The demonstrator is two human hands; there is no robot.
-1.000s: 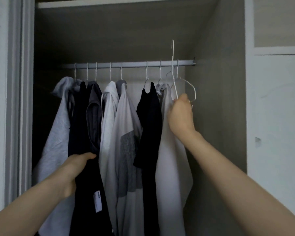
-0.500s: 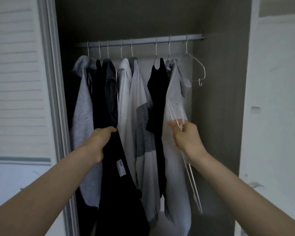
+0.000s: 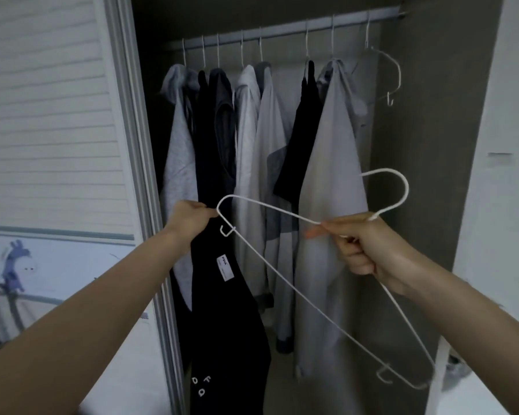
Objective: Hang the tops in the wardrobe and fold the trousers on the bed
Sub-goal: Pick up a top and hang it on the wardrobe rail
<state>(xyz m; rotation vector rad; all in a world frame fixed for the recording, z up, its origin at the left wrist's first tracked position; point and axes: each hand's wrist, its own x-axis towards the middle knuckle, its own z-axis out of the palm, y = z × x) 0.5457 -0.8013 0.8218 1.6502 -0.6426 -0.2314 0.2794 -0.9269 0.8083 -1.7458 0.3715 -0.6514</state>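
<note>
Tops are the matter here: a black top (image 3: 222, 310) hangs from the person's left hand (image 3: 189, 218), bunched in a closed grip at its upper edge, in front of the open wardrobe's left half. The right hand (image 3: 363, 244) is nearer the right side, its grip curled round the neck of a white wire hanger (image 3: 282, 277), hook pointing up and right, one shoulder tip almost at the left hand and the other low at the near right.

To do this step well, the person would probably find the neck opening, slip the left hanger tip inside it, then work the second shoulder in without stretching the collar. The small notch hooks at each tip could snag the cloth, so the fabric should be eased over them.

A white tag on the black top reads "FPA"; smaller print beneath is too small to read. White letters near the hem look like "F", "O", "Q".

Farther back, the rail (image 3: 282, 32) carries hung tops in grey, black and white, and one bare hanger (image 3: 385, 73) at the far right, where free rail shows.
</note>
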